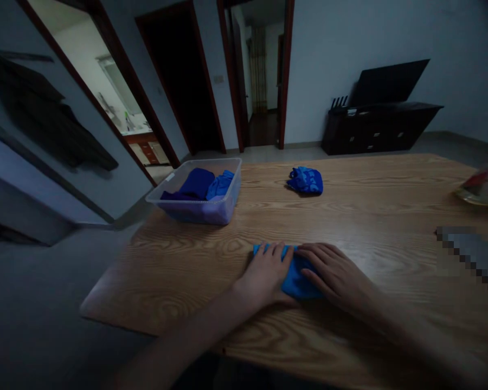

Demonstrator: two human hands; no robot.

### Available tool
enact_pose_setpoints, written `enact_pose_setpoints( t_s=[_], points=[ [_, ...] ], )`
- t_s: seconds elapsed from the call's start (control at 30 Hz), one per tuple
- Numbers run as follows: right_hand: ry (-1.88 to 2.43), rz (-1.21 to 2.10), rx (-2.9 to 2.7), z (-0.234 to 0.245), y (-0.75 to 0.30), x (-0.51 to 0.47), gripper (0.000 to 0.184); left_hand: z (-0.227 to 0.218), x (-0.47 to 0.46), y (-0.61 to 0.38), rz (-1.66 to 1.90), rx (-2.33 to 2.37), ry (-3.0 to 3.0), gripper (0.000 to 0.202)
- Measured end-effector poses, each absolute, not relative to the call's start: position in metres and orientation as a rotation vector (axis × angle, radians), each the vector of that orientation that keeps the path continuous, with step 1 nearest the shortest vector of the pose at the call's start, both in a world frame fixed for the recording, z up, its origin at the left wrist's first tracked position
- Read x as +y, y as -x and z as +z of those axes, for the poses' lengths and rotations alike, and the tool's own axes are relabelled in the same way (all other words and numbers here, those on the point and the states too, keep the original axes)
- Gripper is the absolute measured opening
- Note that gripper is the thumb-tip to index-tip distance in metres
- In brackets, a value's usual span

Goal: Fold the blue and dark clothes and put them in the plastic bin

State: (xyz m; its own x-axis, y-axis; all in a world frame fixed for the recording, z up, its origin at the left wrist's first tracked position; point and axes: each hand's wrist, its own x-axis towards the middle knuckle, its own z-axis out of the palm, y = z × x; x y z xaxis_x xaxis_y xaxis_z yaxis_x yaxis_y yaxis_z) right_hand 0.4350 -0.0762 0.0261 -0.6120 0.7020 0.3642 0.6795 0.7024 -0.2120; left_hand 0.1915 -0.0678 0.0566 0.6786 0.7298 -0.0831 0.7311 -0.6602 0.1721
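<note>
A small bright blue cloth (295, 280) lies flat on the wooden table (370, 211) near its front edge. My left hand (266, 273) rests on the cloth's left part, fingers stretched out flat. My right hand (335, 273) lies on its right part, fingers extended and pointing left. Both palms press down on the fabric, which is mostly hidden under them. A second blue cloth (306, 180) sits crumpled farther back on the table, away from both hands.
A clear plastic bin (228, 200) with folded blue cloths stands at the table's back left corner. A colourful dish (486, 187) is at the right edge. Behind are open doorways and a dark cabinet (380, 127) with a screen.
</note>
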Motion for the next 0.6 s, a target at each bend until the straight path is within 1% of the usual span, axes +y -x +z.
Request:
enact_pose_setpoints(
  t_s=[0.03,0.17,0.23,0.33,0.4,0.5,0.6],
  points=[
    [1.059,0.092,-2.452,0.021,-0.441,-0.077,0.041,0.059,-0.065,-0.193,-0.027,1.197,-2.716,0.117],
    [1.133,0.185,-2.179,0.007,-0.467,-0.070,0.038,0.064,-0.048,-0.196,0.041,1.199,-2.683,0.071],
    [1.195,0.251,-2.028,0.006,-0.476,-0.066,0.037,0.067,-0.040,-0.190,0.042,1.210,-2.641,0.058],
    [1.254,0.332,-1.893,0.007,-0.483,-0.066,0.037,0.085,-0.031,-0.168,0.046,1.240,-2.536,0.054],
    [1.267,0.371,-1.869,0.007,-0.483,-0.068,0.036,0.109,-0.025,-0.145,0.093,1.214,-2.435,0.054],
    [1.269,0.396,-1.883,0.004,-0.480,-0.071,0.033,0.163,-0.008,-0.104,0.256,1.153,-2.259,0.056],
    [1.249,0.404,-1.919,0.001,-0.478,-0.069,0.033,0.220,0.028,-0.064,0.399,1.324,-2.204,0.057]
  ],
)
